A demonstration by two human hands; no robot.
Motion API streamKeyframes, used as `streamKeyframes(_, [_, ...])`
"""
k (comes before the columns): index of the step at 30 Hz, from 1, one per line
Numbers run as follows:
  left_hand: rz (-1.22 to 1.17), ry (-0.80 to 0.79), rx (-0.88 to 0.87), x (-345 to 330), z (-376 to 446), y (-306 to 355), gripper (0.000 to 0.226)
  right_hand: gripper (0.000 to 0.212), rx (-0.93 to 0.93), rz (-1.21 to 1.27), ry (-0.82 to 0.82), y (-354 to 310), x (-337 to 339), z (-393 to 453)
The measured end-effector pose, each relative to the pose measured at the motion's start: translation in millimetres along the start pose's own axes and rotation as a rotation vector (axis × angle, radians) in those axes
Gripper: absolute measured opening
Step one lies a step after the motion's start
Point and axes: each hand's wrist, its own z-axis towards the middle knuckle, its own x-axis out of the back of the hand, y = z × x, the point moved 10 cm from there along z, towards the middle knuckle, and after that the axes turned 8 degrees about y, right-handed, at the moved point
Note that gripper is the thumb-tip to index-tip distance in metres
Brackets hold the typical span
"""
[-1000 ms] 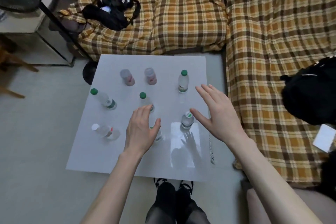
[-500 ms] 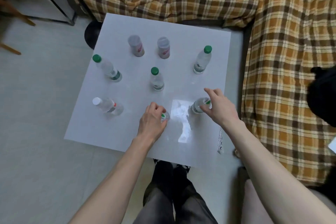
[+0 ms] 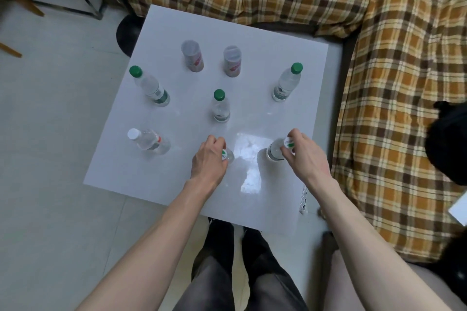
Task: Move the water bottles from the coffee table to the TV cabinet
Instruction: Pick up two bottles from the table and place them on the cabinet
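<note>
Several clear water bottles stand on the white coffee table. My left hand is closed over the top of the near-middle bottle, which is mostly hidden under it. My right hand grips the near-right bottle around its neck and cap. Green-capped bottles stand at the left, centre and far right. A white-capped bottle stands near left. Both held bottles still rest on the table.
Two capless cups or jars with red labels stand at the table's far side. A plaid-covered sofa wraps the far and right sides. A black bag lies at the right. A fan base sits by the far-left corner.
The view dipped and closed in on the table. Both hands went from open above the table to closed on the two nearest bottles.
</note>
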Motion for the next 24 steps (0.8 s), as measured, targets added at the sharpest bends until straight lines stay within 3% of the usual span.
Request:
streamKeyframes(5, [-0.048,0.019,0.041,11.7,-7.1,-1.7,0.022,0.022,0.080,0.051,0.140,-21.5,40.2,-8.5])
streamKeyframes(11, [-0.174,0.204,0.127,64.4,-43.9,-0.5,0.021,0.021,0.232,0.160,0.231,-72.4,98.4,-27.0])
streamKeyframes(18, [-0.445,0.528,0.270,149.1,-126.4,-21.5,0.018,0.020,0.479,0.228,0.276,-153.4,159.9,-60.3])
streamKeyframes(24, [-0.575,0.888,0.338,229.0,-213.8,-68.8,0.025,0.020,0.712,0.239,0.237,-260.6,179.5,-99.5])
